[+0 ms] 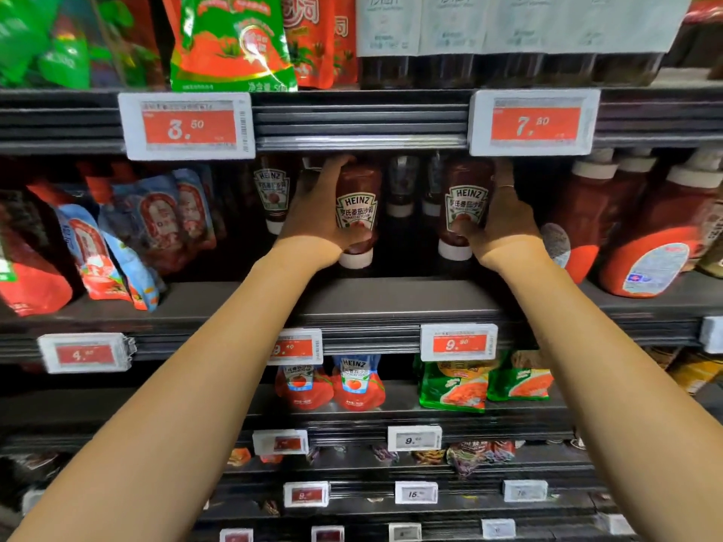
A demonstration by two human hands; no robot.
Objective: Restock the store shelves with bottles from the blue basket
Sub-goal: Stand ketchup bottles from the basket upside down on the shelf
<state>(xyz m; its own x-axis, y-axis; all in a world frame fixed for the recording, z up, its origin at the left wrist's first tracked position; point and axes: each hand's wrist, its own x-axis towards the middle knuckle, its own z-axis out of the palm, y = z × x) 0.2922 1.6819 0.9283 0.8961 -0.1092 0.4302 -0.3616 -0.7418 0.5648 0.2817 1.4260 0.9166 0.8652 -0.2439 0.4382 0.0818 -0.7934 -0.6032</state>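
The shelf carried both cap-down ketchup bottles. The left hand gripped the left bottle at 12 o'clock; the right hand clasped the right bottle at 1 o'clock.

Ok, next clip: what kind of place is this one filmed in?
Almost certainly a supermarket condiment aisle. Dark tiered shelves carry electronic price tags on their front rails, sauce pouches fill the top shelf, and each hand holds a Heinz ketchup bottle on the shelf.
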